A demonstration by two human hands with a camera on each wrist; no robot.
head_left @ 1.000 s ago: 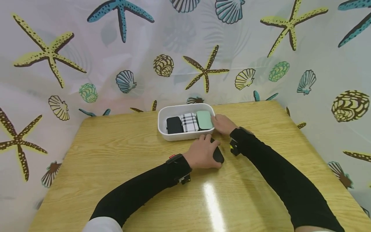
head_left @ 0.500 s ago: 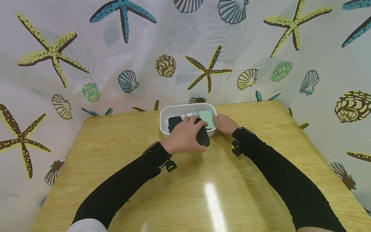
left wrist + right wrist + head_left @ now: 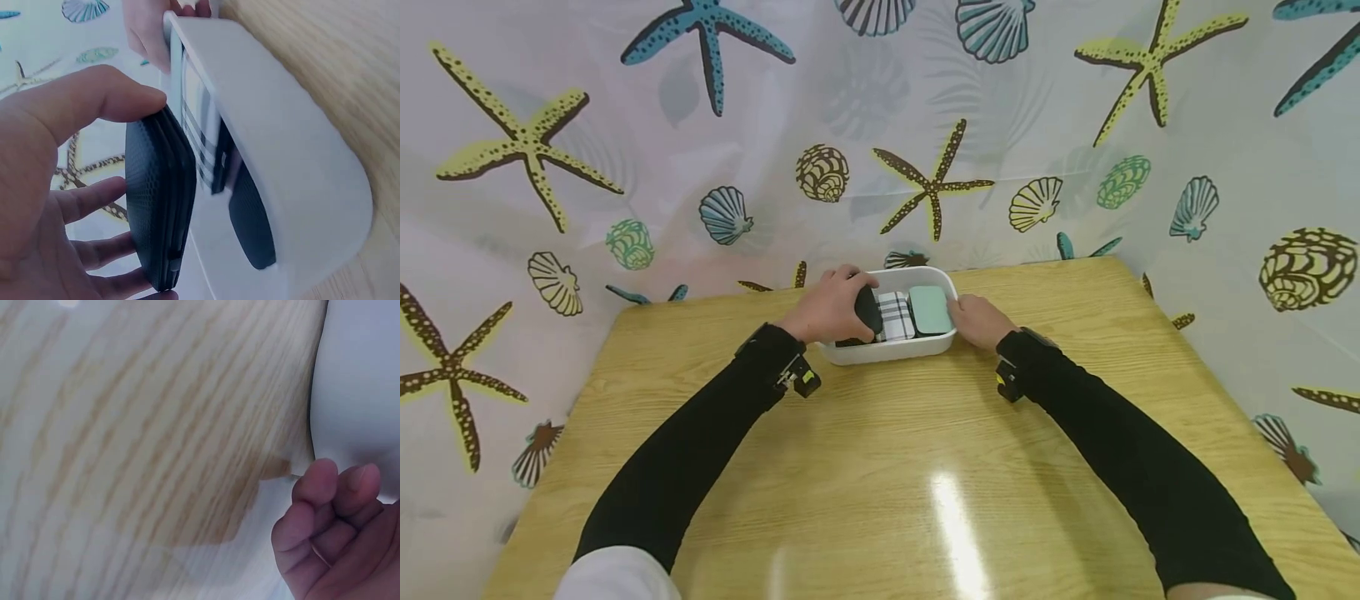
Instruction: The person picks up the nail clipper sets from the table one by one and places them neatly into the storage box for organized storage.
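My left hand [image 3: 830,307] grips a flat black compact case [image 3: 868,310] above the left part of a white plastic bin [image 3: 887,354]. In the left wrist view the compact case [image 3: 164,200] is tilted on edge, its textured face, side seam and small clasp showing, with the thumb on top and fingers behind. Inside the bin are a mint-green case [image 3: 930,310], a black-and-white plaid case [image 3: 895,317] and, mostly hidden by my hand in the head view, a dark case [image 3: 253,222]. My right hand [image 3: 979,322] holds the bin's right end, fingers curled at its wall.
The bin stands near the back of a light wooden table [image 3: 880,467]. Behind and beside the table hangs a white cloth [image 3: 760,142] printed with starfish and shells.
My left hand has lifted the black compact case from the table in front of the bin and carried it left and back over the bin's left part. The right hand stays at the bin.
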